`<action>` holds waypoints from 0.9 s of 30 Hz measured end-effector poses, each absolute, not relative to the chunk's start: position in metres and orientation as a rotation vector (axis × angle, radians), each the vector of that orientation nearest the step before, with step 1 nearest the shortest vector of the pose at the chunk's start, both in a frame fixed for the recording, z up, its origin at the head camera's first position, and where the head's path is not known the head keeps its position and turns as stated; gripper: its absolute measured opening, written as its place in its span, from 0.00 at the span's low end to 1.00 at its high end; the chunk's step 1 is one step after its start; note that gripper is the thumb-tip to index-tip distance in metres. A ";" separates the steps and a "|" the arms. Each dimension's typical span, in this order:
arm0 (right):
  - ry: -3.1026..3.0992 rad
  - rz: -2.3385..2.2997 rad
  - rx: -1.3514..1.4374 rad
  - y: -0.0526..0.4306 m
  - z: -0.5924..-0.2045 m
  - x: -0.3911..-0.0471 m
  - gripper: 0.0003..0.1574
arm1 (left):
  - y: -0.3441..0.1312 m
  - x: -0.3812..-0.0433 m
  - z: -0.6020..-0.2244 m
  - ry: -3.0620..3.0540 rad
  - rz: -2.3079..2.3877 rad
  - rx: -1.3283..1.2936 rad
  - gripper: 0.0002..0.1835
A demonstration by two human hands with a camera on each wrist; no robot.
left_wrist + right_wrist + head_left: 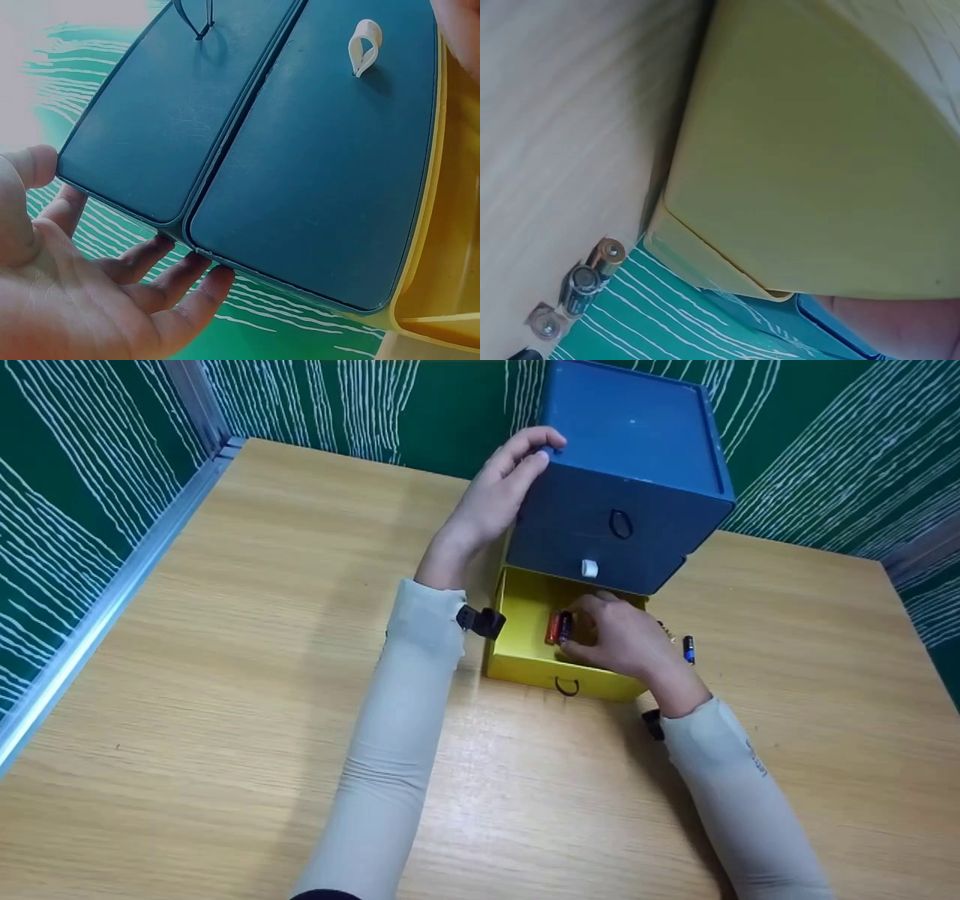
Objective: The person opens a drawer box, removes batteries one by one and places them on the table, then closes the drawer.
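Observation:
A small drawer cabinet (626, 484) with a blue top and dark blue drawer fronts stands at the back of the table. Its bottom yellow drawer (525, 669) is pulled out. My left hand (491, 499) rests against the cabinet's left side, fingertips at the top front corner; in the left wrist view its fingers (191, 296) lie along that side. Inside the yellow drawer, my right hand (622, 634) pinches a dark battery (565, 626) between thumb and finger. Right beside it lies a red battery (553, 628). The right wrist view hides the fingertips behind the drawer wall.
Right of the drawer, a blue-and-black battery (689, 649) is on the wooden table (247, 675). Several batteries (583, 281) show there in the right wrist view. A white loop pull (590, 568) hangs on the cabinet's lower blue drawer. Green walls with white lines stand behind.

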State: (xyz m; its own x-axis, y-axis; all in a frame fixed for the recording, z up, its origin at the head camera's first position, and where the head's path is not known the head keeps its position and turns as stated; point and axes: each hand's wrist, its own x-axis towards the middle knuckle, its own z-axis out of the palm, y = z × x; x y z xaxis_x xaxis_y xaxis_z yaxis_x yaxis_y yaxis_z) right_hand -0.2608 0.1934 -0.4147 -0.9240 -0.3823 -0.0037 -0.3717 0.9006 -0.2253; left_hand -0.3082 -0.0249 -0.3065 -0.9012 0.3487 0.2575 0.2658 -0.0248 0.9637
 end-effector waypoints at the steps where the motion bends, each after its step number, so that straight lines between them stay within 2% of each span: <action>1: 3.024 -0.322 -0.600 0.193 -0.415 -0.261 0.31 | -0.025 -0.308 -0.306 2.150 2.098 0.679 0.13; 7: 3.041 -0.240 -0.573 0.189 -0.415 -0.259 0.28 | -0.025 -0.308 -0.305 2.127 2.102 0.668 0.13; 20: 3.084 -0.162 -0.559 0.186 -0.417 -0.257 0.30 | -0.023 -0.308 -0.304 2.137 2.095 0.666 0.13; 27: 3.152 -0.125 -0.573 0.185 -0.419 -0.258 0.26 | -0.024 -0.308 -0.305 2.132 2.109 0.679 0.13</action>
State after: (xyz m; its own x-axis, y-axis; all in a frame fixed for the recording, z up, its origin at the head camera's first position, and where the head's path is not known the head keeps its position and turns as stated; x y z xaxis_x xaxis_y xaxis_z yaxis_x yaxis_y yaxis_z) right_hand -0.2578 0.1849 -0.4185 -0.9341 -0.3485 0.0769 -0.3535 0.9332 -0.0651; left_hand -0.3076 -0.0242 -0.3052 -0.9003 0.3518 0.2565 0.2603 -0.0371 0.9648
